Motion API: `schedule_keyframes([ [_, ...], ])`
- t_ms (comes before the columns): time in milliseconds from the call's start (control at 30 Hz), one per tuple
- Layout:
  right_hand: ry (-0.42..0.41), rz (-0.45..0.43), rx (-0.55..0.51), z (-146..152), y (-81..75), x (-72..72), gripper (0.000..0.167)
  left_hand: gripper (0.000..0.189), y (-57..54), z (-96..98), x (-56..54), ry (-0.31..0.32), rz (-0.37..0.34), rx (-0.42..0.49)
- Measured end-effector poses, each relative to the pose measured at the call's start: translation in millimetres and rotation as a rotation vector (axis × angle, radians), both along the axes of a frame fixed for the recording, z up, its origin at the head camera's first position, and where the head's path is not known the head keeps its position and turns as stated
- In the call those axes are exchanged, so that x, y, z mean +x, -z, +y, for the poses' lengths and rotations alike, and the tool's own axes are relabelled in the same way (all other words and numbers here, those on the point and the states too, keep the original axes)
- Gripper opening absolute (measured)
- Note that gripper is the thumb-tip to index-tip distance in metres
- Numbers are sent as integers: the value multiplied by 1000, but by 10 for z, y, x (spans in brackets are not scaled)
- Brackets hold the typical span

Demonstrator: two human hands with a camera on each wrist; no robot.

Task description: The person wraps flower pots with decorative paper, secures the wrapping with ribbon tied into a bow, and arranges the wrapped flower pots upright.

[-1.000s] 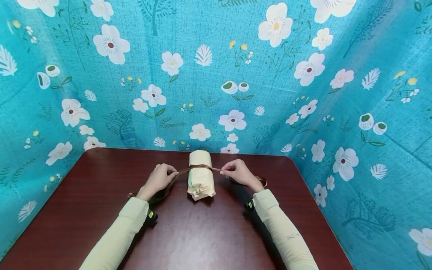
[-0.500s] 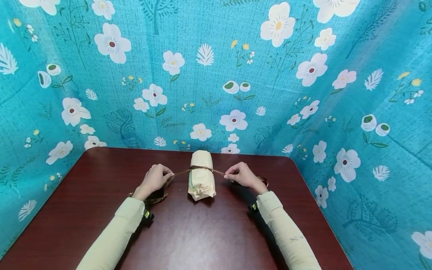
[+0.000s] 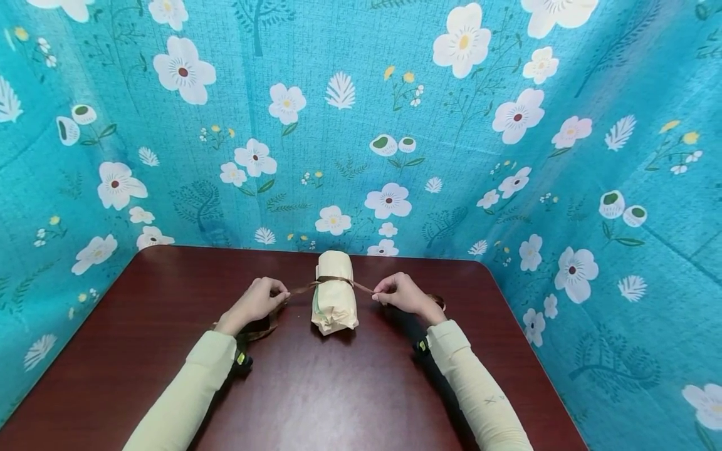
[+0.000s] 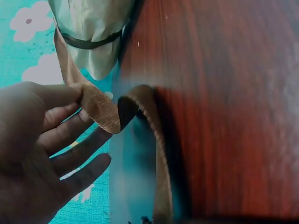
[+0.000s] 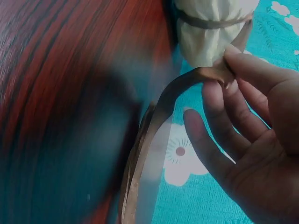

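Observation:
A cream paper-wrapped package (image 3: 334,307) lies lengthwise near the table's far edge, its front end crumpled and folded. Around its middle runs a brown ribbon (image 3: 335,279), one end leading out to each side. My left hand (image 3: 258,302) pinches the left end between thumb and index finger, the other fingers spread in the left wrist view, where the ribbon (image 4: 100,109) twists and trails down. On the opposite side, my right hand (image 3: 405,294) pinches the other end with thumb and fingertips. From there the ribbon (image 5: 161,105) droops to the table. The package's underside is hidden.
The dark reddish-brown table (image 3: 316,388) has rounded far corners. A turquoise flowered cloth (image 3: 316,156) hangs behind it and along the sides. Loose ribbon lengths lie under both forearms, partly hidden by the hands.
My left hand has moved a little left and my right hand slightly right, so more ribbon shows between the hands and the package. Both still pinch the ribbon.

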State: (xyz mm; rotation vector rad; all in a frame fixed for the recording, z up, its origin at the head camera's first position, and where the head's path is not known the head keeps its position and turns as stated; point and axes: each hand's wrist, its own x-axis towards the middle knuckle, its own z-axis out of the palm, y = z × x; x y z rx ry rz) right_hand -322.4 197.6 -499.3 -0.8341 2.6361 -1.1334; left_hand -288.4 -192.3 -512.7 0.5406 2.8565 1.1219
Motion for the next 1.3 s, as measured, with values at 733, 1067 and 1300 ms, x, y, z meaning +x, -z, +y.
schedule_keyframes([
  [733,-8,-1,-12,-156,-31,157,5,52,-390,-69,148,273,-244,178],
  [1067,-36,1,-16,-173,-68,142,12,23,-600,103,217,291,-237,517],
  [1300,-24,3,-12,-176,-79,160,12,43,-758,227,281,105,-135,621],
])
